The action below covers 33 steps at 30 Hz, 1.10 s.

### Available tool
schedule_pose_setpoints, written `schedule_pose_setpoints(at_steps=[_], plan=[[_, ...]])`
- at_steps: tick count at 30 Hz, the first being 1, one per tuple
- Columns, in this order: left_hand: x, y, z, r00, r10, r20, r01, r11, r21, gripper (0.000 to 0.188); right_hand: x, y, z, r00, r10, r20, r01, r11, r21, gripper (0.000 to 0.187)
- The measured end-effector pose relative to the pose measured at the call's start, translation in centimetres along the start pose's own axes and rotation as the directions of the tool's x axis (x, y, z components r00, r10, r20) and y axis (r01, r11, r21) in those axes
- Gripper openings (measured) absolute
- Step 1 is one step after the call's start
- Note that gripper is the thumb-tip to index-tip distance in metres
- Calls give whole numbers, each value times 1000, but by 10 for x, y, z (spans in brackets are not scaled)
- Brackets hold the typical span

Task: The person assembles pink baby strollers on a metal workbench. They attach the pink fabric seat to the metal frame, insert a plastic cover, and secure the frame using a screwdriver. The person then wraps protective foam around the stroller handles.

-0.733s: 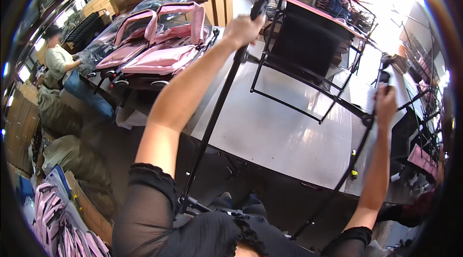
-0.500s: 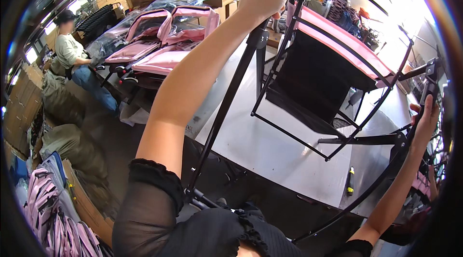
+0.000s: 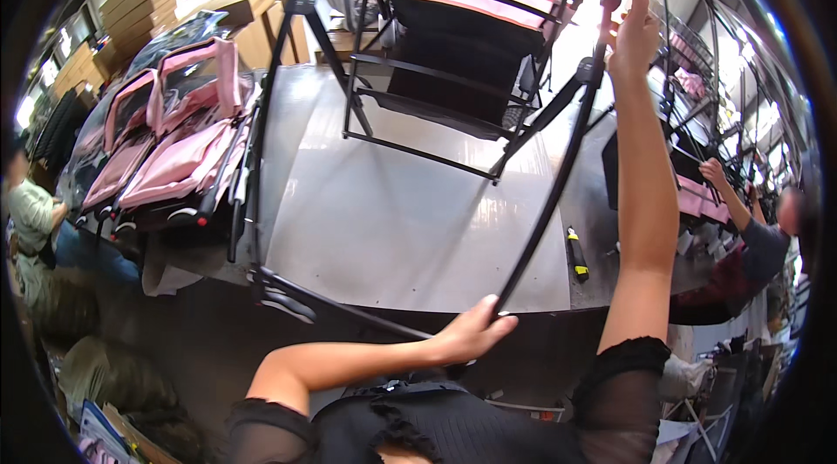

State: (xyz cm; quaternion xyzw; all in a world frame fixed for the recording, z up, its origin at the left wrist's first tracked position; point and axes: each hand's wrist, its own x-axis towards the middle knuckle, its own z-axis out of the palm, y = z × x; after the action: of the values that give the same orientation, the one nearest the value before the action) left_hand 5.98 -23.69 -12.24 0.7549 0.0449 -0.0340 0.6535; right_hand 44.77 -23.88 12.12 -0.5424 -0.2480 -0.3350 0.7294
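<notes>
Remotely, I appear to be positioning the black stroller frame (image 3: pixel 559 185) at twelve o'clock over the table (image 3: pixel 418 233), left hand (image 3: pixel 471 335) clamped on it at five, right hand (image 3: pixel 635 39) at two, grip unclear, the next move likely needing both hands steady.

Gap between black side tubes (image 3: pixel 563 175) — seat (image 3: pixel 458 41) beyond

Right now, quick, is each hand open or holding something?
Left hand: closed on a black tube, low down.
Right hand: at that tube's upper part; whether closed, cannot be told.
</notes>
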Motion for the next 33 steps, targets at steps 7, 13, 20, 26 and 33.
schedule_pose_setpoints(at_steps=[7,13,20,26,33], plan=[[-96,3,-85,948,-314,-60,304,944,-126,36,-47,124,-45,832,453,321,-215,796,-566,70],[-93,-16,-99,923,-279,-264,223,949,-224,43,-111,117,-59,853,292,433,-69,885,-460,42],[-6,-93,-172,818,11,-576,38,997,73,30,-192,23,-62,916,-117,384,316,800,-511,31],[41,-164,-275,764,-60,-642,-29,992,-126,22,-231,-13,-28,884,-37,467,393,600,-697,25],[24,-186,-297,772,277,-572,258,686,680,57,-248,-111,-121,803,-63,593,507,596,-623,46]])
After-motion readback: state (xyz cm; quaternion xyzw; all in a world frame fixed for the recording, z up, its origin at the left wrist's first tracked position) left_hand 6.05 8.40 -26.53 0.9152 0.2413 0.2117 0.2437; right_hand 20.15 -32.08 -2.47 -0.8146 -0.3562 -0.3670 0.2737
